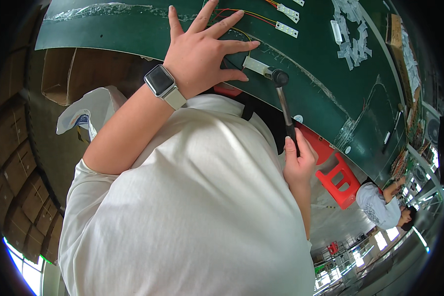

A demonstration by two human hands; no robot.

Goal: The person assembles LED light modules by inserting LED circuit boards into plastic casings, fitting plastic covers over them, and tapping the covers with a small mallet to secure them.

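White strip (254, 66) — right of left hand (196, 58); hammer (283, 103) at end

The deep green bench top (325, 59), streaked in glossy white, bears white LED modules (286, 29) dotted pale yellow, red and yellow wires (258, 18), and translucent white strips (354, 49) at the far right. The hammer (283, 104) has a black head, silver shaft and black grip; the wristwatch (160, 80), a near-black screen, silver case and cream strap. Nearer, the T-shirt (192, 197) is plain white, with a bright red plastic stool (349, 170) on the right, brown cardboard boxes (19, 172) and a white bag (101, 103) marked with blue on the left.
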